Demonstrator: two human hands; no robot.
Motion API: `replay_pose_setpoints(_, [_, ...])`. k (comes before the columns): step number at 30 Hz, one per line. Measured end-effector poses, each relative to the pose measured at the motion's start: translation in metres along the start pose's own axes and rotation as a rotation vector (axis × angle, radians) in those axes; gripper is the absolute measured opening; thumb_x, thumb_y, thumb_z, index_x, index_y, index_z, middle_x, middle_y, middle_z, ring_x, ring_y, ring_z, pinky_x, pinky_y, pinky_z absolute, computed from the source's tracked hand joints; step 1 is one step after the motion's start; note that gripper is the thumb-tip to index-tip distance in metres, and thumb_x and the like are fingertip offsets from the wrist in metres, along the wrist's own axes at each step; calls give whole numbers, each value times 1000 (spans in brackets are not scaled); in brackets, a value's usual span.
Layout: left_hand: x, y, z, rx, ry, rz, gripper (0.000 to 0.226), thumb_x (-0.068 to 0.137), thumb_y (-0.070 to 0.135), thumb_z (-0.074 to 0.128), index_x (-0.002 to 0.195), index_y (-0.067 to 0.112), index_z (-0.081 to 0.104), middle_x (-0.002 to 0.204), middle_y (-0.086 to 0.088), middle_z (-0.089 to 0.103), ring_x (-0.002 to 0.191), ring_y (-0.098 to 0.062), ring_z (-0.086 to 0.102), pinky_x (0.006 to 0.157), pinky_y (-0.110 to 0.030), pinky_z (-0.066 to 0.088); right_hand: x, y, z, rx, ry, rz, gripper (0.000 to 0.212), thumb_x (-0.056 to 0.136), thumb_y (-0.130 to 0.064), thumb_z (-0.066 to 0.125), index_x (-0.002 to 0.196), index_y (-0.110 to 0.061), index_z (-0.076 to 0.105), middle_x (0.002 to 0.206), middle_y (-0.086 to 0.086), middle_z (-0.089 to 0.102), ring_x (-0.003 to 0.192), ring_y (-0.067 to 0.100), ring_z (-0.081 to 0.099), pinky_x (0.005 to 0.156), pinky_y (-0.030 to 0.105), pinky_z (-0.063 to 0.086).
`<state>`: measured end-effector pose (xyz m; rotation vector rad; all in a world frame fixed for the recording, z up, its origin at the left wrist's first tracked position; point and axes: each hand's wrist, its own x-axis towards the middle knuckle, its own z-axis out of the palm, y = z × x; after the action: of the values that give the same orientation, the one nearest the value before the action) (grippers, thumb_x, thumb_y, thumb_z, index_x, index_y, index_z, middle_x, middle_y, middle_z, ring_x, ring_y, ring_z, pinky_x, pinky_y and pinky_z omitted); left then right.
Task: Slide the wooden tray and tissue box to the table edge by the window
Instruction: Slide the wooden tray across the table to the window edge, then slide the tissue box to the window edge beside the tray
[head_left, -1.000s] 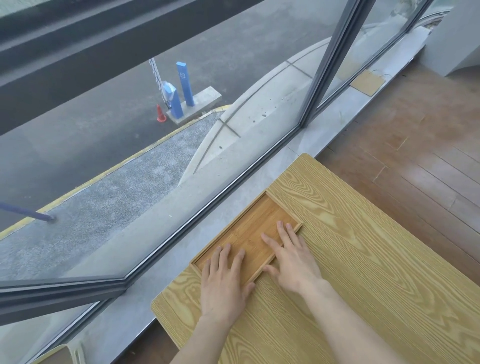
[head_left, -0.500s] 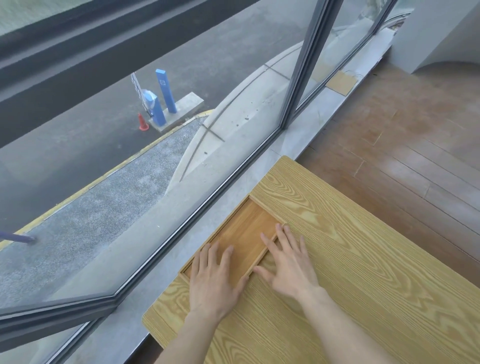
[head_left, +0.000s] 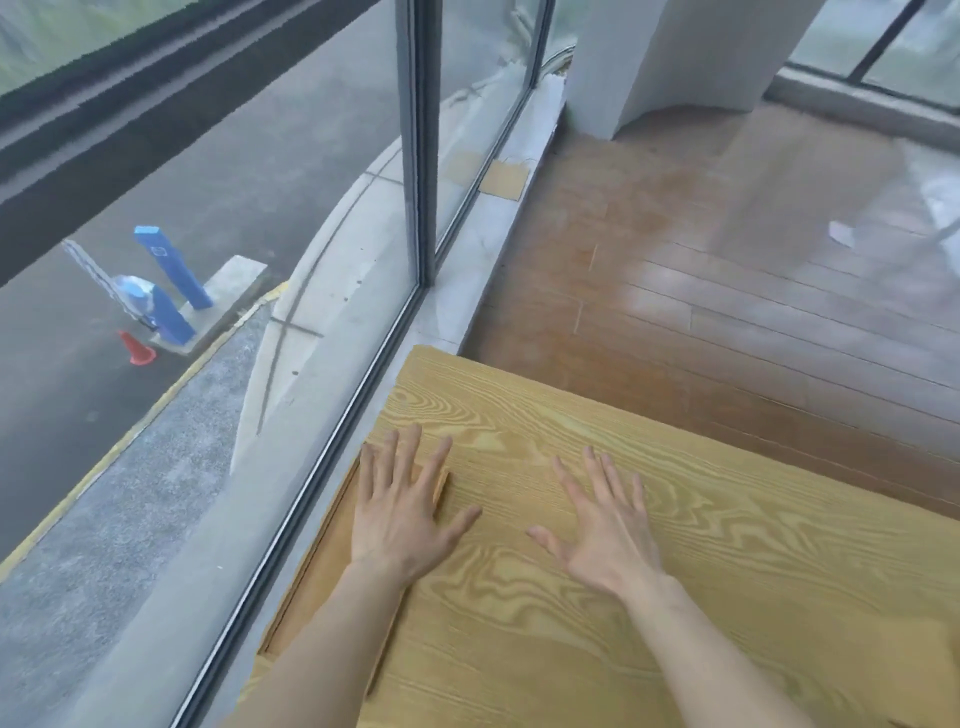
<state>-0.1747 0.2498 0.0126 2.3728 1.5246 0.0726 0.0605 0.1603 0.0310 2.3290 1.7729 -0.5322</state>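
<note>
The wooden tray (head_left: 322, 577) lies flat along the table's left edge, right beside the window glass. My left hand (head_left: 402, 512) rests flat over its far end with fingers spread, and my left forearm covers much of the tray. My right hand (head_left: 605, 535) is open with fingers apart on or just above the bare table (head_left: 701, 545), clear of the tray. No tissue box is in view.
The window glass and its grey frame (head_left: 332, 452) run along the table's left side, with a stone sill (head_left: 467, 291) beyond. Wooden floor (head_left: 727, 291) lies past the table's far edge. A white column (head_left: 675, 57) stands at the back.
My right hand has left the tray and moved right onto the bare table. The view has swung to the right. The left hand stays on the tray.
</note>
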Motion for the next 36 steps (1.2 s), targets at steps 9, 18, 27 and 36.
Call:
replay_pose_setpoints(9, [25, 152, 18, 7, 3, 238, 93, 79, 88, 25, 158, 39, 11, 169, -3, 5, 155, -27, -7, 123, -52, -9, -77, 142, -9, 120, 99, 251, 94, 86, -83, 35, 160, -41, -4, 169, 5, -19, 157, 24, -17, 127, 54, -5])
replay_pose_setpoints(18, [-15, 347, 76, -6, -91, 388, 93, 79, 89, 22, 157, 41, 6, 169, 0, 4, 155, -23, -7, 124, -49, -7, -184, 321, 7, 265, 303, 472, 91, 85, -82, 28, 161, -36, 13, 172, 8, 4, 158, 25, 3, 128, 50, 6])
replay_pose_setpoints(27, [-58, 488, 132, -178, -297, 388, 89, 82, 85, 34, 156, 45, 4, 168, 4, 4, 155, -21, 0, 125, -45, 8, -254, 443, 48, 569, 437, 778, 80, 90, -72, 48, 159, -35, 28, 171, 4, 17, 156, 23, 15, 125, 47, 23])
replay_pose_setpoints(36, [-95, 557, 174, -842, -615, -170, 87, 86, 51, 68, 155, 44, 15, 161, 2, 25, 142, -21, 37, 93, -33, 37, -260, 475, 82, 1349, 361, 981, 76, 92, -55, 63, 157, -29, 34, 163, 1, 38, 149, 24, 36, 119, 43, 33])
